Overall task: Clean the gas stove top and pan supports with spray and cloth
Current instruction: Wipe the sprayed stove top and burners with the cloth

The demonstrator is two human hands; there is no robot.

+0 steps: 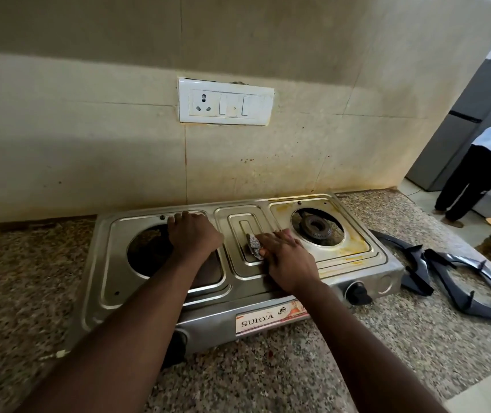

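On the middle panel of the stove top, your right hand presses a small folded cloth flat against the steel, fingers closed over its near edge. Your left hand lies palm down over the left burner hole, fingers curled at the far rim and gripping nothing, which steadies the stove on the speckled counter.

Keep that bracing weight on while you rub, or the light body may slide. Work the cloth along the raised ridges of the centre panel rather than across them, since grime probably sits in the grooves. Refold to a clean face once it darkens.

The right burner panel looks like the hardest part: yellow-brown stains ring the opening and run along its near edge. Those will likely want a soak of spray before wiping, though no bottle is in sight.

Both pan supports lie off the stove on the counter to your right, overlapping each other and apparently not yet wiped.
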